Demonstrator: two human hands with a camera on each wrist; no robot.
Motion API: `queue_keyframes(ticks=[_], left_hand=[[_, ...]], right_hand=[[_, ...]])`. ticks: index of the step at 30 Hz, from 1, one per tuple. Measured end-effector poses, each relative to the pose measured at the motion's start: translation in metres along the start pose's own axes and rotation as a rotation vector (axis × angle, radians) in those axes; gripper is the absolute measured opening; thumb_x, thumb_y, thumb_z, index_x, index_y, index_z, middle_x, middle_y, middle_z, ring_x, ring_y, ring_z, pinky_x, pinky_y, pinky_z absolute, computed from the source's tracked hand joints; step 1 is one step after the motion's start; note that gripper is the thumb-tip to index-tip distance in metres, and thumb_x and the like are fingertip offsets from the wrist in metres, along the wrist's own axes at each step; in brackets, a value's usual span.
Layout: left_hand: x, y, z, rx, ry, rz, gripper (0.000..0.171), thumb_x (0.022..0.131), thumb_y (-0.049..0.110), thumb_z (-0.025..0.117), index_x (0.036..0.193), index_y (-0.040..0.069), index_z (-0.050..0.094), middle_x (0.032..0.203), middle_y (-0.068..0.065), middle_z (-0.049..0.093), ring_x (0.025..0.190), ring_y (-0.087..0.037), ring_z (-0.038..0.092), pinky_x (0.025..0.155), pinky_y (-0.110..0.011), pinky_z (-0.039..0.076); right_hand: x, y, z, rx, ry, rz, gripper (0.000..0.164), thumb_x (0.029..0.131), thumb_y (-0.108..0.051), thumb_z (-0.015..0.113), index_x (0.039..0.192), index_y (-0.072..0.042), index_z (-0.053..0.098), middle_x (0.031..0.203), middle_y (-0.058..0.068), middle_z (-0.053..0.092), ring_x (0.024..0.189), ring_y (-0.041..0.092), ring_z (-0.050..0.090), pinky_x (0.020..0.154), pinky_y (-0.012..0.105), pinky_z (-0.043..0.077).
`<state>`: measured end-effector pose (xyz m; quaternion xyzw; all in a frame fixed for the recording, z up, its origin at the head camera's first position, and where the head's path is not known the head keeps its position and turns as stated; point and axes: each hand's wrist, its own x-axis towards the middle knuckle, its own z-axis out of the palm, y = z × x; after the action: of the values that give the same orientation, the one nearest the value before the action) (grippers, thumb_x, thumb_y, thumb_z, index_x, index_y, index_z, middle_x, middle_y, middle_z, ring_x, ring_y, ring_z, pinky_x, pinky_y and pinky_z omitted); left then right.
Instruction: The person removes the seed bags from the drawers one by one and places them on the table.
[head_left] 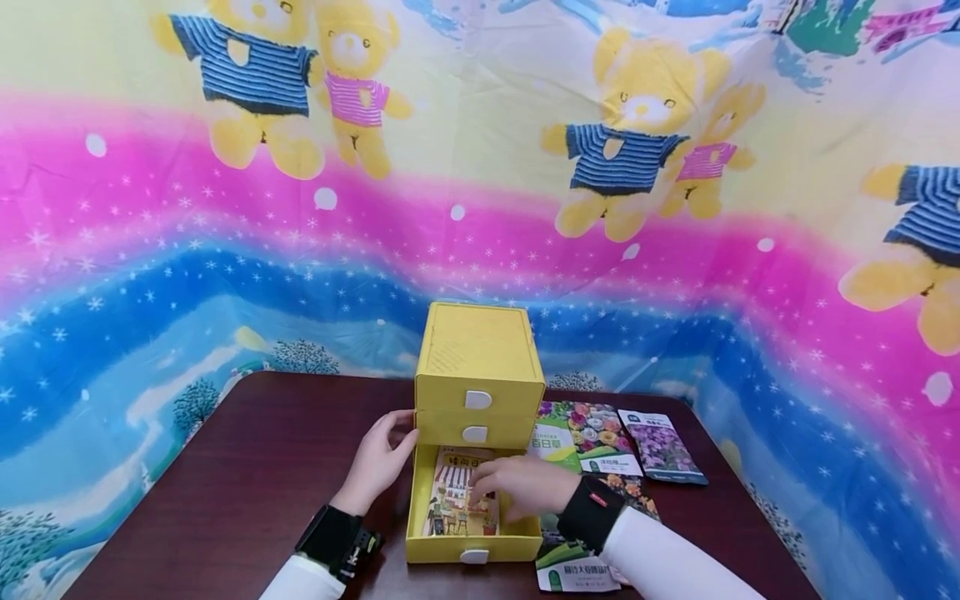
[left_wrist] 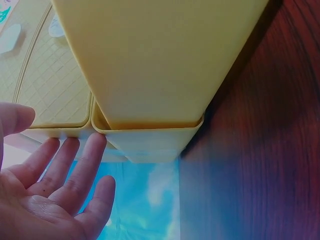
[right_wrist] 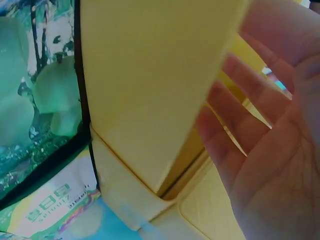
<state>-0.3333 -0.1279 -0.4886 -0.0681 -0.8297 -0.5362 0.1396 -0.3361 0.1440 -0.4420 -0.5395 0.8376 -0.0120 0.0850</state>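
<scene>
A yellow three-drawer storage box (head_left: 480,350) stands on the table with its bottom drawer (head_left: 435,550) pulled out. Inside that drawer lies a seed packet (head_left: 447,492) printed with a striped awning and chairs. My left hand (head_left: 378,462) is at the left side of the box, and in the left wrist view its spread fingertips (left_wrist: 95,145) touch the edge of the casing. My right hand (head_left: 528,483) reaches over the drawer's right wall, its fingers extended above the packet. In the right wrist view the drawer wall (right_wrist: 155,90) partly hides those fingers.
Flower seed packets (head_left: 606,437) lie on the table right of the box, some partly under the right forearm. A purple-flower packet (head_left: 663,450) lies farther right. Dark wooden table (head_left: 262,467) extends to the left; a printed bear curtain (head_left: 465,167) hangs behind.
</scene>
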Motion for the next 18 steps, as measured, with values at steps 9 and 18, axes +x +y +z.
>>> queue_keyframes(ticks=[9,18], left_hand=[[0.0,0.0,-0.001,0.001,-0.001,0.006,0.037,0.102,0.017,0.064,0.138,0.016,0.06,0.132,-0.005,0.062,0.101,-0.019,0.067,0.08,-0.032,0.056],[-0.001,0.0,0.0,0.004,0.006,0.006,0.037,0.101,0.018,0.065,0.138,0.017,0.06,0.133,-0.005,0.062,0.1,-0.018,0.067,0.078,-0.03,0.056]], right_hand=[[0.007,0.003,0.011,-0.037,-0.009,-0.046,0.061,0.078,-0.01,0.089,0.133,-0.028,0.067,0.143,0.0,0.057,0.124,0.012,0.06,0.098,0.023,0.052],[0.008,0.002,0.015,-0.025,-0.047,-0.02,0.062,0.082,-0.014,0.087,0.138,-0.029,0.064,0.147,0.0,0.055,0.13,0.015,0.057,0.103,0.028,0.051]])
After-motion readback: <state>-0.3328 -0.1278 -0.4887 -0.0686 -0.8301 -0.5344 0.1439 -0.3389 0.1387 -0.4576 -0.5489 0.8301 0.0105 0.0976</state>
